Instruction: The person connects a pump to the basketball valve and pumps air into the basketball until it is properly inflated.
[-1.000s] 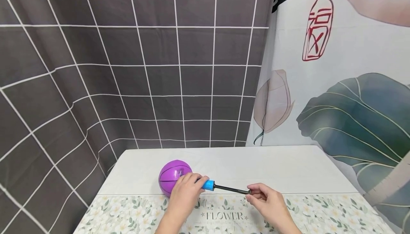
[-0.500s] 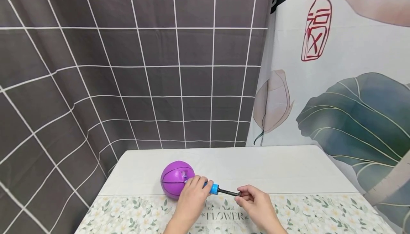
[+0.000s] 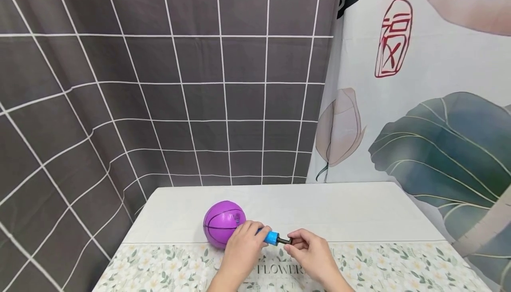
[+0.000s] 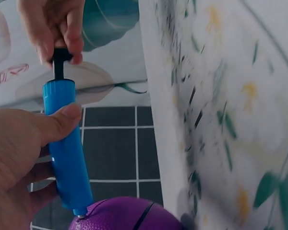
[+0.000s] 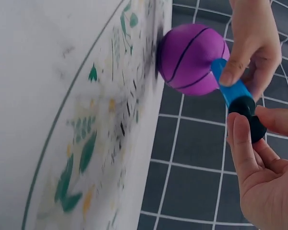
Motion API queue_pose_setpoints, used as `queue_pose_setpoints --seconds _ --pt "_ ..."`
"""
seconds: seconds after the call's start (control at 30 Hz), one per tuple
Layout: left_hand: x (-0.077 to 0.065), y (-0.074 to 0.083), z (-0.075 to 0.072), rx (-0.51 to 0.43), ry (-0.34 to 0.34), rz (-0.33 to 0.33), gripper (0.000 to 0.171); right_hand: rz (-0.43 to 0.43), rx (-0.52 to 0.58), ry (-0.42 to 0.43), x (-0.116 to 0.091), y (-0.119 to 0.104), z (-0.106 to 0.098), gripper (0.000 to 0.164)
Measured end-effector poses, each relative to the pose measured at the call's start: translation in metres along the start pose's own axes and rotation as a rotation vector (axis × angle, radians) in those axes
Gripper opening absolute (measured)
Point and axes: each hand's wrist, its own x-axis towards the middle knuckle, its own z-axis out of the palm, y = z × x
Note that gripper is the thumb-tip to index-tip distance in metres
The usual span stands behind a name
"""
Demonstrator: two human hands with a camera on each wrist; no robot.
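Observation:
A purple ball [image 3: 221,225] with black seam lines rests on the table. Against its right side points a blue hand pump [image 4: 69,148], whose tip meets the ball in the left wrist view. My left hand [image 3: 243,247] grips the pump's blue barrel, thumb and fingers round it. With my right hand [image 3: 310,254] I pinch the black pump handle [image 4: 61,54] at the other end. Only a short length of the black rod [image 3: 284,240] shows between barrel and handle. In the head view my left hand covers much of the barrel and the tip.
The table [image 3: 319,212] has a plain white back half and a floral cloth [image 3: 399,265] with lettering along the front. Behind it hangs a dark grey curtain [image 3: 243,101] with white grid lines, beside a white curtain [image 3: 367,105] printed with leaves.
My right hand has moved left with the handle, sliding most of the black rod into the barrel. The ball, pump and left hand have shifted slightly right.

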Motion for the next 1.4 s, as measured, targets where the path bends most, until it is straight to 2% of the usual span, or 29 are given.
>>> queue_pose_setpoints --seconds 0.3,0.43,0.6,0.8,0.97,1.2,1.4 --pt "-0.005 -0.025 -0.005 -0.025 -0.028 -0.084 0.04 0.076 -0.04 0.093 -0.005 0.007 -0.028 0.024" --pt "-0.004 -0.029 -0.006 -0.025 -0.011 -0.076 0.041 0.092 -0.05 0.111 -0.004 0.011 -0.036 0.026" --pt "-0.003 -0.026 -0.008 -0.021 -0.01 -0.051 0.041 0.104 -0.051 0.104 -0.006 0.014 -0.038 0.026" --pt "-0.001 -0.02 -0.011 0.043 -0.052 -0.04 0.042 0.073 -0.038 0.068 -0.007 0.015 -0.032 0.029" --pt "0.001 -0.01 -0.009 0.079 -0.059 0.007 0.041 0.036 -0.01 0.033 -0.004 0.012 -0.018 0.029" --pt "0.002 0.003 -0.003 0.061 -0.034 0.045 0.042 -0.036 -0.005 -0.001 0.001 0.005 0.003 0.027" --pt "0.0 0.001 -0.001 -0.005 -0.047 0.008 0.042 -0.03 -0.01 -0.017 0.002 0.002 0.007 0.029"
